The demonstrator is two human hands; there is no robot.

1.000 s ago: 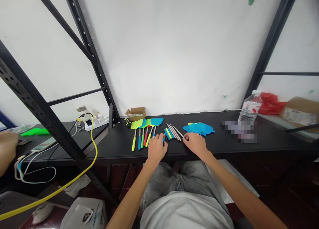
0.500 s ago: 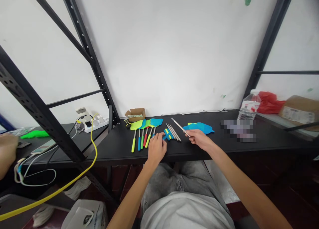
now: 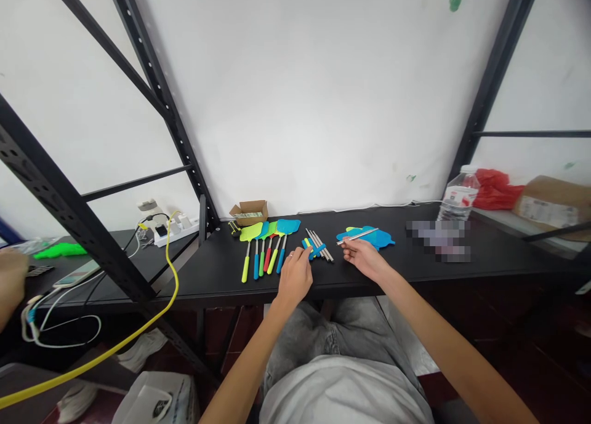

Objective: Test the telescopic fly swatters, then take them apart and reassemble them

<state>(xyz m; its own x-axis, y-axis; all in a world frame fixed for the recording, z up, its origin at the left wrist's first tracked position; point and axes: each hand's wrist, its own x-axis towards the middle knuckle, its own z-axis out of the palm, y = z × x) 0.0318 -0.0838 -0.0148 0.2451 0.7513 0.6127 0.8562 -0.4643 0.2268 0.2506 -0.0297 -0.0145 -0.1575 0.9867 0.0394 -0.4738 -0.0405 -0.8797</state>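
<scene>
My left hand [image 3: 295,275] is closed on a blue handle grip [image 3: 318,250], which points right across the loose grips. In my right hand [image 3: 364,256] a thin metal rod [image 3: 362,234] is pinched at one end, its other end reaching up and right. Behind that rod lie blue and yellow-green swatter heads [image 3: 383,238]. Loose blue and yellow grips [image 3: 306,244] and several bare metal rods [image 3: 318,239] rest between my hands. To the left, several fly swatters [image 3: 262,252] lie in a row, with yellow, blue, green and red handles.
A small cardboard box [image 3: 249,212] stands at the back left of the black table [image 3: 207,270]. A water bottle [image 3: 458,196] and a red bag [image 3: 496,190] are on the right. The yellow cable [image 3: 173,270] hangs by the left post; another person's hand [image 3: 12,282] shows far left.
My right hand has turned the metal rod from leaning up-left to pointing up-right. The blue grip in my left hand now sticks out to the right, towards the rod's end.
</scene>
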